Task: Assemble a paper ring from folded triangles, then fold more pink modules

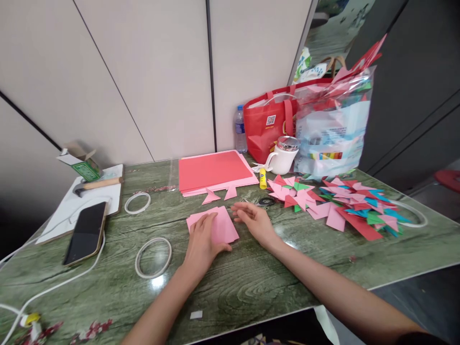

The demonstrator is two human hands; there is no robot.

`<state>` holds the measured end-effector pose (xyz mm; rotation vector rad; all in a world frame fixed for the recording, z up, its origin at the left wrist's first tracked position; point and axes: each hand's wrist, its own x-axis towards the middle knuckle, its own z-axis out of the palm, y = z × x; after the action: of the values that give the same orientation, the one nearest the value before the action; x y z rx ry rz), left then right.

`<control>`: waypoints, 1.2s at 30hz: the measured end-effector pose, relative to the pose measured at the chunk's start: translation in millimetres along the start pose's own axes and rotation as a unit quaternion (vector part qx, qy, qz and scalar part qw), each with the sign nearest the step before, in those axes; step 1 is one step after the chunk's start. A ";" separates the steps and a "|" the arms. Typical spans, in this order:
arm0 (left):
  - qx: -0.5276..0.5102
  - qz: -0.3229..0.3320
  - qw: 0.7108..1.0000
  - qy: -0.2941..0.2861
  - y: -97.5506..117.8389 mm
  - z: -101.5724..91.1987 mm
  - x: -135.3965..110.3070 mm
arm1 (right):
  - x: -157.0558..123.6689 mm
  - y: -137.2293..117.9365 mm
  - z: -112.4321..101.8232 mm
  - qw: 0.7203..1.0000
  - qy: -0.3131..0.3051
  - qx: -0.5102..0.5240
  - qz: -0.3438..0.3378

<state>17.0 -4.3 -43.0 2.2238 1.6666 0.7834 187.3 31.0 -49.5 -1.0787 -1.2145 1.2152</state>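
Observation:
My left hand (201, 239) lies over a loose stack of pink paper squares (223, 225), its fingers on the paper and its thumb stretched out along the near edge. Just right of the stack, my right hand (253, 220) hovers with fingers slightly bent and apart, holding nothing. Two small folded pink pieces (210, 196) lie beyond the stack. Black-handled scissors (266, 201) rest behind my right hand, partly hidden. Large red and pink sheets (215, 172) are piled farther back.
A heap of folded coloured papers (362, 203) covers the right side. Behind stand a glue stick (263, 178), a white mug (283, 158), a bottle (240, 132) and a red bag (266, 136). On the left are tape rolls (153, 275), a phone (86, 233) and a hammer (102, 184).

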 end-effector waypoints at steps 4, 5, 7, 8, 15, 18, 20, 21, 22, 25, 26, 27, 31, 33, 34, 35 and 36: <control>-0.020 -0.013 1.000 0.004 -1.2 1.7 -1.3 | -2.5 6.2 -1.6 0.988 -0.053 -0.137 -0.053; -0.025 -0.012 1.000 0.007 -1.8 2.2 -1.7 | -3.8 6.2 -1.1 0.983 -0.063 -0.157 -0.065; -0.035 -0.006 0.999 0.015 -2.7 3.2 -2.4 | -6.5 4.7 0.2 0.976 -0.069 -0.183 -0.094; -0.039 -0.001 0.999 0.019 -2.9 3.5 -2.7 | -7.6 3.6 0.9 0.974 -0.067 -0.189 -0.106; -0.054 0.000 0.998 0.016 -0.2 1.5 -2.8 | -5.4 2.5 1.7 0.995 -0.050 -0.075 -0.045; -0.056 -0.002 0.998 0.015 1.1 0.0 -2.5 | -3.2 5.5 0.5 0.995 -0.028 -0.084 -0.049; -0.057 -0.013 0.998 0.022 1.9 -1.1 -2.0 | -2.4 8.4 -0.5 0.991 -0.036 -0.111 -0.070; -0.058 -0.020 0.998 0.025 2.3 -1.7 -1.7 | -2.3 10.0 -0.9 0.988 -0.049 -0.122 -0.078; -0.058 -0.027 0.998 0.027 2.6 -2.3 -1.4 | -2.3 11.4 -1.2 0.986 -0.063 -0.128 -0.083; -0.055 -0.040 0.997 0.028 2.9 -3.0 -0.3 | -3.0 14.1 -1.7 0.985 -0.095 -0.118 -0.080; -0.053 -0.041 0.997 0.027 2.6 -2.9 0.0 | -3.3 14.1 -1.8 0.985 -0.098 -0.116 -0.080; -0.051 -0.039 0.998 0.026 2.2 -2.5 0.2 | -3.5 13.7 -1.9 0.984 -0.098 -0.121 -0.082; -0.042 -0.022 0.998 0.030 -0.6 -0.6 0.3 | -5.1 8.7 -0.7 0.981 -0.100 -0.141 -0.089; -0.038 -0.016 0.999 0.032 -1.9 -0.1 0.2 | -6.7 5.8 1.4 0.984 -0.109 -0.122 -0.076; -0.037 -0.015 0.999 0.032 -2.4 0.1 0.2 | -7.6 4.5 2.6 0.985 -0.113 -0.107 -0.069; -0.038 -0.016 0.999 0.033 -2.7 0.3 0.1 | -8.5 3.3 3.7 0.987 -0.116 -0.092 -0.063; -0.042 -0.016 0.998 0.033 -2.8 0.5 -0.1 | -9.3 2.4 4.7 0.988 -0.117 -0.079 -0.059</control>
<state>14.9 -3.5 -44.9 2.1312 1.6641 0.9104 182.7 21.8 -52.2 -0.9816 -1.5565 1.1936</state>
